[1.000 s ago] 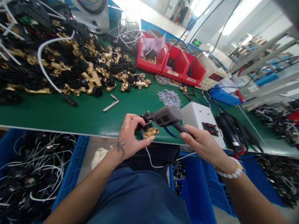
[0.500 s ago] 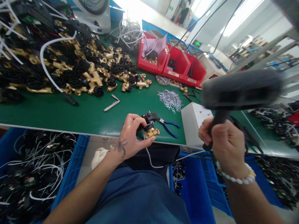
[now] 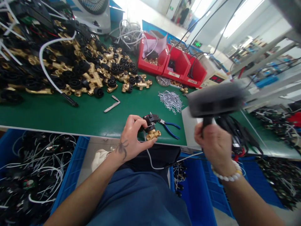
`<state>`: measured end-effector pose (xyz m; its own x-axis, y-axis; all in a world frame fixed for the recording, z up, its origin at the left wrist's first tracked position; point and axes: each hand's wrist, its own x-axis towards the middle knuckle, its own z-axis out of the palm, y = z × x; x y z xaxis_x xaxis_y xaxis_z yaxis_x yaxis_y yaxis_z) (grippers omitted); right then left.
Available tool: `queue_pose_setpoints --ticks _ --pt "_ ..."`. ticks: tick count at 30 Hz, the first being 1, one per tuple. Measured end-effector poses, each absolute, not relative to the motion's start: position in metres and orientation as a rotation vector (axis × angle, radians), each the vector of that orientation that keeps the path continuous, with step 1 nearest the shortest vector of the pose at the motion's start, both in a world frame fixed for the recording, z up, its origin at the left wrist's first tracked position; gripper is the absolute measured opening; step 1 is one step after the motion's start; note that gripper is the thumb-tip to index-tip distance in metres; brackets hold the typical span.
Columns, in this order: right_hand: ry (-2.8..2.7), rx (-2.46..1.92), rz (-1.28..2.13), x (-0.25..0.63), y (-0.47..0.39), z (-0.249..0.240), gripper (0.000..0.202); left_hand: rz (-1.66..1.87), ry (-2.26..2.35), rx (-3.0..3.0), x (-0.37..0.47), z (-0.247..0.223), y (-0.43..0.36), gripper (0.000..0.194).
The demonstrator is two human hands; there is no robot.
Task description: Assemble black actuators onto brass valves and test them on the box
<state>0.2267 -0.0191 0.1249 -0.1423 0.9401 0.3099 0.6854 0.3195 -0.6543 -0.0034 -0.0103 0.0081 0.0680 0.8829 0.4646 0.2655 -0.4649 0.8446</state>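
My left hand (image 3: 133, 135) grips a black housing (image 3: 150, 119) with a brass fitting (image 3: 153, 135) at the front edge of the green table (image 3: 131, 103). A white cable (image 3: 151, 160) hangs below it. Pliers with blue handles (image 3: 172, 129) lie open just right of the housing. Raised over the right part of the table, my right hand (image 3: 215, 142) is closed around the handle of a dark mallet (image 3: 216, 99), whose head is blurred. Behind the pliers lies a pile of small metal clips (image 3: 170, 100).
Brass fittings with black caps (image 3: 94, 75) are heaped at the left. Red bins (image 3: 174, 64) stand at the back. A white box (image 3: 190, 127) sits below the mallet. An L-shaped metal piece (image 3: 112, 104) lies mid-table. Blue crates (image 3: 81, 157) stand below the edge.
My right hand has moved left with the mallet, which now hangs lower and nearer the middle. My left hand and the part in it look unchanged.
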Motion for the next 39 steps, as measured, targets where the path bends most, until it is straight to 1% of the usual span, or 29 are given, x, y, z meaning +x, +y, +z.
queue_pose_setpoints --ticks 3,5,8,9,13,14,19,24,25,29,30,35,39 --pt "-2.234 -1.648 0.498 0.228 -0.018 0.125 0.065 1.415 1.170 1.781 -0.003 0.009 -0.010 0.036" --pt "-2.145 -1.643 0.453 0.231 -0.019 0.126 0.063 1.420 1.164 1.780 -0.003 0.010 -0.010 0.035" --pt "-1.841 -1.492 0.412 0.233 -0.021 0.127 0.059 1.421 1.142 1.798 -0.002 0.009 -0.010 0.034" --pt "-1.844 -1.476 0.414 0.233 -0.021 0.126 0.059 1.420 1.141 1.805 -0.002 0.009 -0.010 0.035" --pt "-2.281 -1.654 0.436 0.228 -0.020 0.129 0.064 1.416 1.176 1.810 -0.002 0.008 -0.010 0.035" --pt "-2.317 -1.683 0.428 0.228 -0.020 0.132 0.064 1.415 1.181 1.806 -0.002 0.008 -0.010 0.035" --pt "-1.943 -1.552 0.301 0.235 -0.024 0.136 0.061 1.402 1.169 1.799 -0.002 0.009 -0.009 0.032" --pt "-2.373 -1.647 0.298 0.228 -0.022 0.125 0.066 1.419 1.184 1.819 -0.002 0.011 -0.008 0.035" --pt "-2.383 -1.655 0.284 0.227 -0.022 0.125 0.066 1.419 1.185 1.818 -0.002 0.011 -0.008 0.035" --pt "-2.087 -1.588 0.175 0.231 -0.023 0.128 0.063 1.413 1.166 1.827 -0.002 0.013 -0.007 0.035" --pt "-2.084 -1.579 0.175 0.231 -0.023 0.128 0.064 1.411 1.168 1.838 -0.001 0.013 -0.006 0.035" --pt "-2.443 -1.636 0.252 0.228 -0.021 0.126 0.065 1.409 1.181 1.907 0.001 0.014 -0.004 0.037" --pt "-2.166 -1.589 0.246 0.232 -0.022 0.131 0.060 1.385 1.180 1.907 0.001 0.015 -0.004 0.036"
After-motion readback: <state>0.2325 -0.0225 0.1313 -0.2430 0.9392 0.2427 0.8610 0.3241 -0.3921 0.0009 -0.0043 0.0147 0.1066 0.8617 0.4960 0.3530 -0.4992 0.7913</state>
